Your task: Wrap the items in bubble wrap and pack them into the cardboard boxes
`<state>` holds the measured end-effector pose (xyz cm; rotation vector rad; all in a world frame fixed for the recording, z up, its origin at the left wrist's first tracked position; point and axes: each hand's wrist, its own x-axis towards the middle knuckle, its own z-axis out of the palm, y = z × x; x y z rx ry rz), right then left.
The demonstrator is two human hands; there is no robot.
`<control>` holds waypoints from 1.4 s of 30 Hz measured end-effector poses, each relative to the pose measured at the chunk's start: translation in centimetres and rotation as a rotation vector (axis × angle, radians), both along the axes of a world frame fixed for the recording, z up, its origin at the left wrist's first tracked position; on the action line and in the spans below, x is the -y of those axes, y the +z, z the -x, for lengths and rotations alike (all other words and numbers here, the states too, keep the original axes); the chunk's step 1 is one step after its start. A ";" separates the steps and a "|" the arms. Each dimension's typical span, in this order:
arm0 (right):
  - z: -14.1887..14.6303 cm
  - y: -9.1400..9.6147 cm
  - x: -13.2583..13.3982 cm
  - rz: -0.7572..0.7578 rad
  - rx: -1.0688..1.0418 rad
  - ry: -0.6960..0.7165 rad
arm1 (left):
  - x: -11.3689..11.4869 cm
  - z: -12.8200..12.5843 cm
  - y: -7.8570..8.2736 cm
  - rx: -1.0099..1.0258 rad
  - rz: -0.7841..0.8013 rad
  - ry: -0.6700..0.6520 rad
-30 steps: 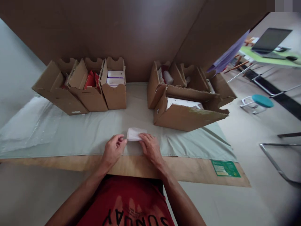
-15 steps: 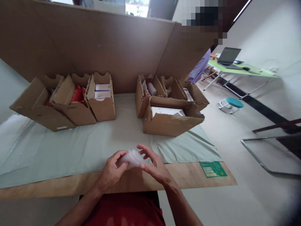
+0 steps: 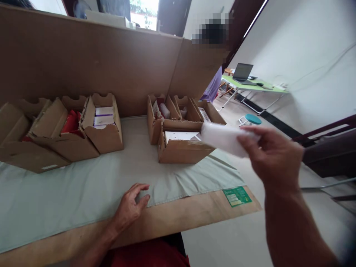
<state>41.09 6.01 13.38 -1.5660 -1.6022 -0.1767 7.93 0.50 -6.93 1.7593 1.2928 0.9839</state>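
My right hand (image 3: 274, 155) is raised off the table at the right and grips a small white packet (image 3: 222, 138), which is blurred by motion. The packet hangs in the air beyond the table's right end, beside the low cardboard box (image 3: 183, 150). My left hand (image 3: 130, 205) rests on the near edge of the pale green cloth (image 3: 83, 189), fingers loosely curled and apart, holding nothing.
Three cardboard bins (image 3: 63, 129) stand at the back left, one with white and purple boxes (image 3: 103, 115). More bins (image 3: 178, 109) stand at the back right before a cardboard wall (image 3: 97, 63). A green sticker (image 3: 237, 196) marks the wooden table edge. Off to the right are a stool (image 3: 251, 119) and a desk with a laptop (image 3: 243, 72).
My right hand has lifted the white packet from in front of me and swung it up and to the right. My left hand let go and dropped onto the cloth. My view turned right.
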 end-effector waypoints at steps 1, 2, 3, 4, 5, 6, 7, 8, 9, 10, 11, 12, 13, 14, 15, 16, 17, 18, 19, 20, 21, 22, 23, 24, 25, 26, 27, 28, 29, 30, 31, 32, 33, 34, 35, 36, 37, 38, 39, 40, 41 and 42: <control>-0.8 1.1 -1.2 -0.017 0.073 -0.090 | 0.0 0.0 -0.6 -0.026 -0.011 -0.010; -1.4 1.8 -2.5 0.007 0.153 -0.153 | 0.0 -0.1 -1.3 -0.052 -0.039 -0.017; -1.5 2.2 -3.8 0.073 0.236 -0.186 | 0.1 -0.3 -1.8 -0.078 -0.082 -0.018; -1.4 2.2 -5.1 0.161 0.313 -0.206 | 0.2 -0.5 -2.3 -0.104 -0.130 -0.015; -1.1 2.1 -6.3 0.264 0.385 -0.224 | 0.3 -0.8 -2.7 -0.125 -0.179 -0.011; -0.5 1.8 -7.3 0.368 0.451 -0.241 | 0.5 -1.0 -3.0 -0.143 -0.218 -0.011; 0.1 1.5 -8.2 0.457 0.505 -0.255 | 0.6 -1.1 -3.2 -0.158 -0.245 -0.015; 0.8 1.3 -8.8 0.520 0.543 -0.264 | 0.6 -1.2 -3.4 -0.167 -0.263 -0.021; 1.5 1.3 -9.4 0.553 0.566 -0.269 | 0.7 -1.2 -3.5 -0.169 -0.278 -0.026; 2.1 1.5 -9.7 0.556 0.577 -0.273 | 0.7 -1.2 -3.6 -0.166 -0.291 -0.030; 2.6 1.8 -10.0 0.545 0.580 -0.277 | 0.6 -1.1 -3.7 -0.159 -0.302 -0.034; 3.0 2.3 -10.3 0.532 0.584 -0.279 | 0.6 -1.1 -3.8 -0.150 -0.315 -0.038; 3.2 2.8 -10.6 0.534 0.593 -0.285 | 0.5 -1.0 -3.9 -0.141 -0.326 -0.043; 3.2 3.3 -10.9 0.561 0.609 -0.293 | 0.4 -1.0 -4.0 -0.133 -0.338 -0.047; 3.1 3.7 -11.3 0.614 0.627 -0.300 | 0.3 -1.0 -4.1 -0.127 -0.349 -0.049; 2.8 4.1 -11.9 0.685 0.643 -0.302 | 0.3 -1.0 -4.2 -0.122 -0.360 -0.049; 2.3 4.3 -12.5 0.759 0.656 -0.294 | 0.2 -1.0 -4.2 -0.119 -0.370 -0.049; 1.7 4.4 -13.1 0.823 0.663 -0.285 | 0.2 -1.0 -4.2 -0.118 -0.376 -0.049; 1.1 4.4 -13.7 0.867 0.666 -0.279 | 0.2 -1.0 -4.1 -0.120 -0.378 -0.051; 0.5 4.2 -14.2 0.893 0.668 -0.270 | 0.2 -1.0 -4.0 -0.123 -0.379 -0.056; 0.0 4.0 -14.6 0.907 0.669 -0.269 | 0.2 -1.1 -3.9 -0.127 -0.376 -0.062; -0.3 3.7 -14.9 0.919 0.675 -0.272 | 0.2 -1.1 -3.8 -0.131 -0.374 -0.066; -0.5 3.3 -15.0 0.929 0.687 -0.276 | 0.2 -1.1 -3.8 -0.134 -0.373 -0.068; -0.4 2.9 -15.1 0.933 0.706 -0.278 | 0.2 -1.1 -3.7 -0.136 -0.373 -0.069; -0.3 2.4 -15.0 0.932 0.727 -0.280 | 0.2 -1.1 -3.7 -0.138 -0.375 -0.069; 0.0 1.9 -14.9 0.924 0.748 -0.286 | 0.2 -1.1 -3.7 -0.139 -0.378 -0.068; 0.2 1.4 -14.8 0.916 0.768 -0.287 | 0.2 -1.1 -3.7 -0.140 -0.383 -0.066; 0.5 0.9 -14.7 0.916 0.788 -0.276 | 0.1 -1.1 -3.8 -0.141 -0.389 -0.065; 0.6 0.4 -14.6 0.927 0.803 -0.253 | 0.1 -1.0 -3.9 -0.139 -0.394 -0.067; 0.7 -0.1 -14.5 0.946 0.817 -0.219 | 0.1 -1.0 -3.9 -0.136 -0.399 -0.069; 0.7 -0.5 -14.3 0.969 0.830 -0.178 | 0.1 -1.0 -4.0 -0.132 -0.401 -0.071; 0.6 -0.9 -14.2 0.991 0.843 -0.139 | 0.1 -1.0 -4.0 -0.128 -0.403 -0.072; 0.5 -1.1 -14.0 1.006 0.853 -0.110 | 0.0 -1.0 -4.0 -0.124 -0.404 -0.073; 0.4 -1.3 -13.9 1.015 0.860 -0.095 | 0.0 -1.0 -4.0 -0.121 -0.405 -0.072; 0.3 -1.4 -13.7 1.021 0.867 -0.086 | 0.0 -1.0 -4.0 -0.120 -0.403 -0.070; 0.3 -1.4 -13.6 1.030 0.875 -0.079 | 0.0 -1.1 -3.9 -0.121 -0.402 -0.069; 0.2 -1.4 -13.5 1.039 0.881 -0.073 | 0.0 -1.1 -3.9 -0.122 -0.400 -0.068; 0.2 -1.4 -13.4 1.046 0.884 -0.070 | 0.0 -1.1 -3.9 -0.122 -0.400 -0.069; 0.2 -1.5 -13.4 1.051 0.886 -0.069 | -0.1 -1.0 -3.9 -0.122 -0.402 -0.070; 0.2 -1.5 -13.4 1.056 0.886 -0.069 | -0.1 -1.0 -3.9 -0.124 -0.407 -0.074; 0.2 -1.6 -13.4 1.061 0.885 -0.068 | -0.1 -1.0 -3.9 -0.127 -0.412 -0.079; 0.2 -1.7 -13.4 1.065 0.885 -0.064 | -0.2 -1.0 -4.0 -0.131 -0.417 -0.083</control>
